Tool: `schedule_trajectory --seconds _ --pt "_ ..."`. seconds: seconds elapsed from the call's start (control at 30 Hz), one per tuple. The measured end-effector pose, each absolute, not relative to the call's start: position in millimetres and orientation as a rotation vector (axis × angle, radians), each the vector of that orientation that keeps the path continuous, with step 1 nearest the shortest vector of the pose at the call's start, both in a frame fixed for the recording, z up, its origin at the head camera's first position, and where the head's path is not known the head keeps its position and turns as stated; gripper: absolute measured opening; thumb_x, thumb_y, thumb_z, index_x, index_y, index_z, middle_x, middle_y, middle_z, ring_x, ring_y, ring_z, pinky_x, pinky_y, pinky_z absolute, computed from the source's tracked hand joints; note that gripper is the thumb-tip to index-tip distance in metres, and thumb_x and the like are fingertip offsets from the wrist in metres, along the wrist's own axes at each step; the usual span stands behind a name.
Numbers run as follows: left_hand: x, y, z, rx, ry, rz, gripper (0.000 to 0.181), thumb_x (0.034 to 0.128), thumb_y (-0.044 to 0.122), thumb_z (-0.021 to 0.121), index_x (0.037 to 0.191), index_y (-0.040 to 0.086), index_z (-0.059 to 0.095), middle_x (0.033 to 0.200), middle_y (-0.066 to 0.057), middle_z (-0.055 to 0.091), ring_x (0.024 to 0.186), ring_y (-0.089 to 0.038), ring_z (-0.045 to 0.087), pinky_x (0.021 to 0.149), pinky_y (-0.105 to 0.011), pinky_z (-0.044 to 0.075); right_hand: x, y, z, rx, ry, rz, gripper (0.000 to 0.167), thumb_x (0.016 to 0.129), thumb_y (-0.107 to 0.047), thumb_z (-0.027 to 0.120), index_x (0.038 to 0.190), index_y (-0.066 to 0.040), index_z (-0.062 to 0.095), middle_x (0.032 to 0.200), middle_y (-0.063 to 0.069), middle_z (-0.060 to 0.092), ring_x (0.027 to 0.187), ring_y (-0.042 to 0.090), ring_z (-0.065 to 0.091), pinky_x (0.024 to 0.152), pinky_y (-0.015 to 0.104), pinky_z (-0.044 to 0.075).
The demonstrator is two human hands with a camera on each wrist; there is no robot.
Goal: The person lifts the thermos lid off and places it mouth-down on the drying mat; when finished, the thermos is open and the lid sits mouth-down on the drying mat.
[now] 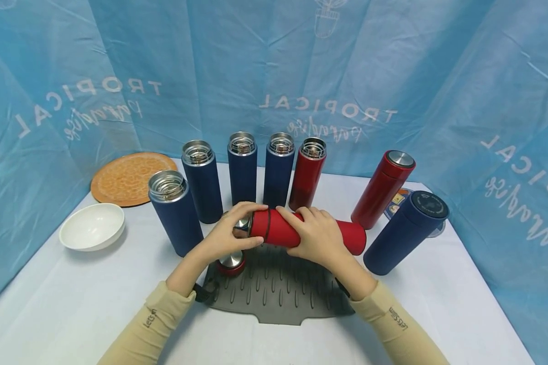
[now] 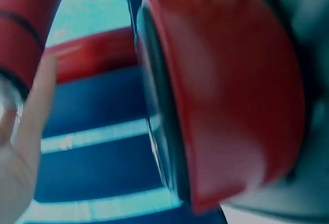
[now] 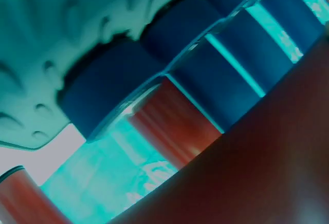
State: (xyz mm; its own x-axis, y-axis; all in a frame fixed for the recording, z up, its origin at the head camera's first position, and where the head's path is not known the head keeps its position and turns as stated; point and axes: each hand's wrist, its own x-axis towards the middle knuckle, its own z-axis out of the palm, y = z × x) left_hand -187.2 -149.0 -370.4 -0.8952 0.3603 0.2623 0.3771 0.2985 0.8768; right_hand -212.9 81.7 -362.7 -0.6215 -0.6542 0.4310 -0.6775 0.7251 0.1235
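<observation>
Both hands were on it! The left hand (image 1: 233,229) pinched the lid end, fingers over the top and thumb below, while the right hand (image 1: 317,235) wrapped round the body, gripping firmly. And there was the red bottle (image 1: 281,226), lying almost level between them above the grey mat (image 1: 278,289), its dark seam right beside the left fingertips. Both forearms reached in from the near edge of the desk (image 1: 96,299), elbows wide, wrists angled inward.

Now the writing: "Let's Slim" ran along the right sleeve (image 1: 392,322), the left sleeve (image 1: 157,319) showed "Let's" and a blurred second word, and the blue curtain (image 1: 237,56) carried "TROPICAL Paradise", mirrored!

On to the containers: four blue bottles (image 1: 203,185) stood uncapped, shiny metal mouths up, with an open red bottle (image 1: 307,177) next in line; their depths were hidden. Over on the right, a capped red bottle (image 1: 383,190) and a capped blue bottle (image 1: 404,235) stood close together. A loose red lid (image 1: 231,262) sat on the mat, and a white bowl (image 1: 93,226) rested far left.
</observation>
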Motion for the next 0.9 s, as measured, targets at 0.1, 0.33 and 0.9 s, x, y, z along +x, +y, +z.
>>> schedule_trajectory --seconds 0.1,0.33,0.9 --pt "-188.5 -140.0 -369.4 -0.606 -2.543 -1.554 0.046 0.0909 0.031 0.055 0.133 0.015 0.045 0.133 -0.009 0.043 0.116 -0.028 0.046 0.083 -0.043 0.051 -211.6 78.1 -359.9 0.977 -2.507 0.049 0.095 0.052 -0.045 0.085 0.136 -0.025 0.043 0.102 0.010 0.061 0.086 0.025 0.060 0.074 0.040 0.051" --pt "-193.4 -121.0 -370.9 -0.325 -2.512 -1.350 0.037 0.0944 0.039 0.044 0.118 0.012 0.053 0.120 -0.009 0.055 0.089 -0.023 0.058 0.069 -0.036 0.052 -212.3 72.6 -360.5 0.960 -2.491 0.010 0.096 0.052 -0.047 0.085 0.136 -0.025 0.044 0.103 0.010 0.061 0.086 0.025 0.060 0.074 0.039 0.051" --pt "-195.1 -107.9 -377.0 -0.108 -2.403 -1.273 0.020 0.0917 0.026 0.048 0.092 0.013 0.063 0.094 -0.008 0.064 0.079 -0.024 0.058 0.066 -0.038 0.047 -206.5 67.5 -369.2 0.931 -2.584 0.073 0.096 0.051 -0.046 0.086 0.135 -0.026 0.043 0.101 0.011 0.062 0.085 0.025 0.061 0.074 0.041 0.051"
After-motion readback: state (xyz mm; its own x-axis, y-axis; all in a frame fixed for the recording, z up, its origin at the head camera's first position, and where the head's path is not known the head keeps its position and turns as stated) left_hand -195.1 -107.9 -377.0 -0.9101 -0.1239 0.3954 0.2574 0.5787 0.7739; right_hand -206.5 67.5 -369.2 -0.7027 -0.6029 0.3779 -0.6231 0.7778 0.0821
